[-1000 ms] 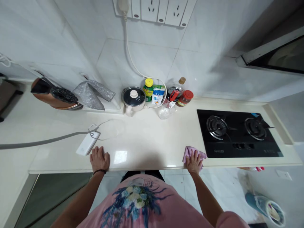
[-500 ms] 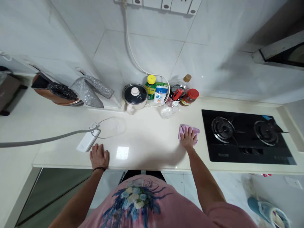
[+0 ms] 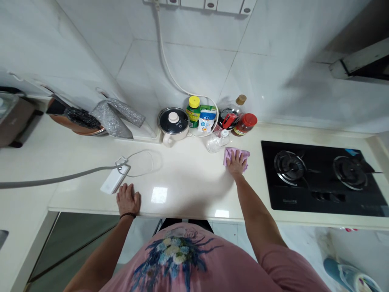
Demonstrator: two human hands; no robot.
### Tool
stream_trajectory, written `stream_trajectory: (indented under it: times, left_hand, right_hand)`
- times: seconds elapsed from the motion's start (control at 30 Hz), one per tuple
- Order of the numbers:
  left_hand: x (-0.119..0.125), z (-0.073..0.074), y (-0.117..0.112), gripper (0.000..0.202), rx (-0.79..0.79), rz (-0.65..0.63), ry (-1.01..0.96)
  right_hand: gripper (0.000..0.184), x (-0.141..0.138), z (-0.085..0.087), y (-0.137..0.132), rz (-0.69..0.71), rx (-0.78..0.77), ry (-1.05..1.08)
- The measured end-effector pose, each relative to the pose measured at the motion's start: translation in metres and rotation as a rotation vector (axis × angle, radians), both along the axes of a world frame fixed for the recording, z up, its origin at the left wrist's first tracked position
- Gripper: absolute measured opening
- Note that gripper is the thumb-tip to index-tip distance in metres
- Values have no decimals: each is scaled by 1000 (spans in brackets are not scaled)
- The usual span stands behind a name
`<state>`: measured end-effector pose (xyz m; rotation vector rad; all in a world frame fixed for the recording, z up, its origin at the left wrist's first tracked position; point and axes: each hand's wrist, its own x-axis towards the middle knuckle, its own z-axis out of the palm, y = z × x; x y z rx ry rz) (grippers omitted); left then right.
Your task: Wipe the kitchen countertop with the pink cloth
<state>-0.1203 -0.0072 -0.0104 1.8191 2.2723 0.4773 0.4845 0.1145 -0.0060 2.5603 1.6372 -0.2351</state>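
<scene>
The right hand [image 3: 236,164], fingers spread, partly hides a pink cloth [image 3: 245,153]; the left hand [image 3: 127,199] lies palm-down on the tabletop [image 3: 185,170], fingers slightly parted.

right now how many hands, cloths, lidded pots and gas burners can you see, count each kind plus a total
Hands: 2 (left hand, right hand)
Cloths: 1 (pink-purple cloth, under the right hand)
Lidded pots: 1 (pale pot with dark lid)
Gas burners: 2 (left burner, right burner)
Total: 6
</scene>
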Motion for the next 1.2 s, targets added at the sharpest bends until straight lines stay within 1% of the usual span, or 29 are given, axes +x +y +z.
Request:
stream_trajectory:
  times: [0.13,0.2,0.37,0.43,0.5,0.57,0.67,0.73,0.8,0.9,1.1,1.2]
  left_hand:
    - [1,2,0,64,-8,1,-3]
    - [1,3,1,64,-15,2,-11]
    - [3,5,1,64,-17,7,-19]
    - [4,6,1,64,-21,3,-14]
    - [5,7,1,64,-24,1,-7]
    - [5,7,1,63,-28,2,-2]
    - [5,7,2,62,-40,11,-6]
    - [5,6,2,63,-42,20,-19]
    - [5,6,1,64,-36,21,-34]
    - [4,6,1,65,-33,16,-48]
    - [5,8,1,64,-36,10,-44]
    - [5,8,1,63,-47,13,-33]
  right_hand:
    - [68,-28,0,-52,51,-19,-22]
    - [68,-45,-1,-85,87,-12,-31]
    - [66,-94,-7,-178,176,23,-37]
    - [66,-112,-9,-208,196,24,-46]
    - [66,-126,-11,-227,201,20,-56]
    - [66,-134,-13,-235,195,17,-63]
    - [65,-135,-12,-228,207,24,-48]
    - [66,-132,-11,-214,232,35,-17]
    - [66,-130,-9,-194,246,46,13]
    - [65,-129,-4,-156,245,43,42]
    - [67,-132,8,-69,236,-6,67]
    - [67,-135,13,-38,235,-39,86]
